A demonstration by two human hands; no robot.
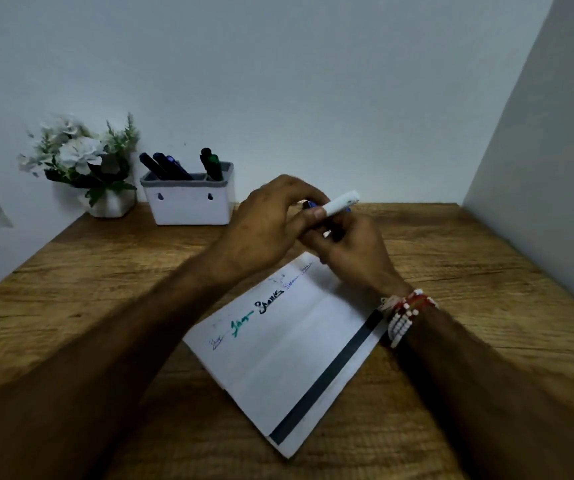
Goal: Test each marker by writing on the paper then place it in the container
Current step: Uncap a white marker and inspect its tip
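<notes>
A white-barrelled marker point(342, 201) with a blue part showing behind it is held above the far end of the paper. My left hand point(268, 226) pinches it near the middle, and my right hand point(354, 251) grips it from below; its tip is hidden by my fingers. The white paper point(289, 355) lies slanted on the wooden table, with blue, green and black scribbles along its upper edge and a dark stripe along its right side. A white container point(190, 204) with a grey rim stands at the back, holding several dark markers point(171, 168).
A white pot of pale artificial flowers point(81, 161) stands left of the container against the back wall. A grey side wall point(538, 168) closes off the table's right edge. My right wrist wears beaded bracelets point(405, 315).
</notes>
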